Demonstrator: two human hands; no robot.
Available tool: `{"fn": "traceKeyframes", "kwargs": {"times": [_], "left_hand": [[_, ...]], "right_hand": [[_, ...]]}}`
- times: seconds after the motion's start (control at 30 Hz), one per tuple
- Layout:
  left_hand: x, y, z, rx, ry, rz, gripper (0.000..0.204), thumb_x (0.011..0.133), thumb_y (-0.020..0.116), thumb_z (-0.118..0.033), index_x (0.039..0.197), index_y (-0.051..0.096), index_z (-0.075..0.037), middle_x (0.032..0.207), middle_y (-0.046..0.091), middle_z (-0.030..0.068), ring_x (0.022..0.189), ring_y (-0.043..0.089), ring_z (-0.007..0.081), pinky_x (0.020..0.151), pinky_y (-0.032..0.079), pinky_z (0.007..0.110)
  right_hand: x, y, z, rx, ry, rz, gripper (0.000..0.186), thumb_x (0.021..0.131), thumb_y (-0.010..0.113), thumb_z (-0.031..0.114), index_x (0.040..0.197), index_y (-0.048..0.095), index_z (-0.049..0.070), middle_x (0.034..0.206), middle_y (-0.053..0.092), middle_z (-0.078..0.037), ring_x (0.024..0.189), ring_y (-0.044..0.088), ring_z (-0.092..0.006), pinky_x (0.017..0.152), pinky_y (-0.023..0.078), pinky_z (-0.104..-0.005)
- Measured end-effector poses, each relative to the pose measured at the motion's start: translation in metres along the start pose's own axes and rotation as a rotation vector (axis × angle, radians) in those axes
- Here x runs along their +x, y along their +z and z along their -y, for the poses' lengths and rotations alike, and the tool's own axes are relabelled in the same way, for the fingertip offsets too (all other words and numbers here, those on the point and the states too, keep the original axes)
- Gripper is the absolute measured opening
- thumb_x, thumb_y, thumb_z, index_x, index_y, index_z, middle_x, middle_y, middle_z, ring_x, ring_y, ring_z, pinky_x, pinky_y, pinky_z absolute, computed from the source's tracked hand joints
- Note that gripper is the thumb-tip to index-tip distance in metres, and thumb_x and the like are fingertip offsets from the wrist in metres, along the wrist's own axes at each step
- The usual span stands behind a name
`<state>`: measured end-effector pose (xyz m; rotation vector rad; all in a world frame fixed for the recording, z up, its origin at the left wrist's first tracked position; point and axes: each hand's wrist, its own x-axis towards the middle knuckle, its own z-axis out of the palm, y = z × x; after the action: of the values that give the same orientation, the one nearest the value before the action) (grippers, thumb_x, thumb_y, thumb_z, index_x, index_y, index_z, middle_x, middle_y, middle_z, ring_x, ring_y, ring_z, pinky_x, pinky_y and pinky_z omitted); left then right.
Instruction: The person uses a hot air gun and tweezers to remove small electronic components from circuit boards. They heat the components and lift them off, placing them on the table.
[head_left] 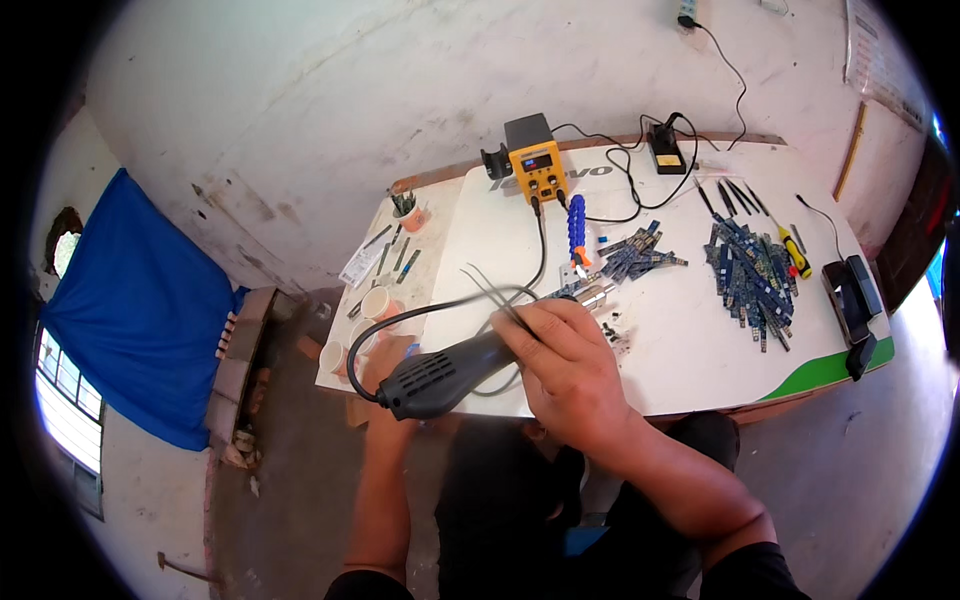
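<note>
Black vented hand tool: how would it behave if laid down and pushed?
The black hand tool would probably rock or roll, given its rounded body. Its slotted casing looks stiff. The black cable curves in a loop, so it's likely floppy and may tug sideways.

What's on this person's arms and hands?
Short black sleeves on both arms, the forearms below them bare. The right hand shows no glove, ring or watch; the left hand is blurred and partly hidden.

The station stands behind the hot-air gun.
</note>
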<state>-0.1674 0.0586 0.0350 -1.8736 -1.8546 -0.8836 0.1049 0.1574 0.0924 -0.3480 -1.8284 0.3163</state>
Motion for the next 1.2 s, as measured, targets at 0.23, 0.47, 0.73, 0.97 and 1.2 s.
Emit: {"fn": "traceKeyframes", "kwargs": {"times": [0.23, 0.47, 0.73, 0.97, 1.2], "left_hand": [[-0.003, 0.033, -0.090, -0.023, -0.299, 0.355, 0.040, 0.092, 0.064, -0.021, 0.127, 0.062, 0.000, 0.118, 0.066, 0.0228, 0.112, 0.061, 0.0411, 0.097, 0.048, 0.047], [-0.042, 0.048, 0.009, -0.389, -0.445, 0.064, 0.022, 0.088, 0.068, -0.014, 0.106, 0.066, -0.002, 0.098, 0.069, 0.0226, 0.087, 0.067, 0.0411, 0.077, 0.052, 0.050], [-0.031, -0.009, -0.040, -0.265, -0.530, 0.037, 0.014, 0.092, 0.066, -0.006, 0.106, 0.066, -0.002, 0.095, 0.069, 0.0114, 0.085, 0.068, 0.0261, 0.071, 0.052, 0.039], [-0.026, -0.118, -0.146, -1.182, -0.588, -0.246, 0.024, 0.092, 0.060, 0.005, 0.116, 0.064, 0.000, 0.101, 0.064, 0.0032, 0.089, 0.058, 0.0071, 0.072, 0.046, 0.022], [0.006, -0.230, -0.161, -0.846, -0.197, -0.099, 0.040, 0.089, 0.059, -0.007, 0.128, 0.061, 0.003, 0.114, 0.068, 0.0119, 0.109, 0.063, 0.0178, 0.095, 0.049, 0.032]], "right_hand": [[-0.001, 0.000, 0.011, 0.022, -0.012, 0.060, 0.045, 0.072, 0.066, -0.012, 0.115, 0.071, -0.002, 0.111, 0.067, -0.013, 0.103, 0.063, -0.0317, 0.091, 0.053, -0.0403], [0.004, -0.010, 0.004, -0.089, 0.002, 0.025, 0.044, 0.071, 0.068, -0.013, 0.113, 0.074, -0.001, 0.109, 0.069, -0.012, 0.103, 0.063, -0.0319, 0.090, 0.053, -0.0409], [0.018, -0.041, 0.026, -0.104, 0.013, 0.171, 0.051, 0.068, 0.072, -0.013, 0.117, 0.071, 0.000, 0.109, 0.066, -0.015, 0.103, 0.063, -0.0357, 0.090, 0.052, -0.0416], [0.045, -0.072, 0.064, -0.124, -0.117, 0.424, 0.043, 0.075, 0.064, -0.008, 0.118, 0.067, -0.003, 0.108, 0.065, -0.016, 0.102, 0.063, -0.0360, 0.090, 0.051, -0.0441], [0.106, -0.108, 0.142, -0.333, -0.391, 0.663, 0.038, 0.080, 0.059, -0.005, 0.117, 0.066, -0.002, 0.109, 0.064, -0.013, 0.101, 0.061, -0.0297, 0.091, 0.046, -0.0378]]}}
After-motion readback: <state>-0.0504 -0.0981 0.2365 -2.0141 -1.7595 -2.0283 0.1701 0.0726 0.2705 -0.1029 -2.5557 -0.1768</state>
